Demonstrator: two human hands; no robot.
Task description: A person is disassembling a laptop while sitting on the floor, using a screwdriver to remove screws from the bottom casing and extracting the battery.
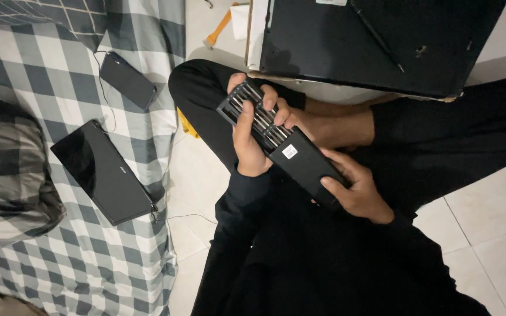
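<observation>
around the lap

we see a grey-and-white checked bedsheet (pixel 60 70) at the left, with a black laptop (pixel 103 171) lying shut on it and a dark phone (pixel 127 80) beyond, a thin cable running from it. a large black panel (pixel 376 41) lies at the top on the pale tiled floor (pixel 487 234), an orange-handled tool (pixel 221 27) just beside it.

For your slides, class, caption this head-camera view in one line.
Both hands, left and right, hold an open black screwdriver bit case beside a checked bedsheet.

Bit case (pixel 300 155) matt black plastic; bits (pixel 253 114) shiny metal. Tablet (pixel 103 169) glossy black glass. Bedsheet (pixel 36 76) soft checked cloth. Floor (pixel 487 234) smooth pale tile. Sleeves matt black cloth.
</observation>
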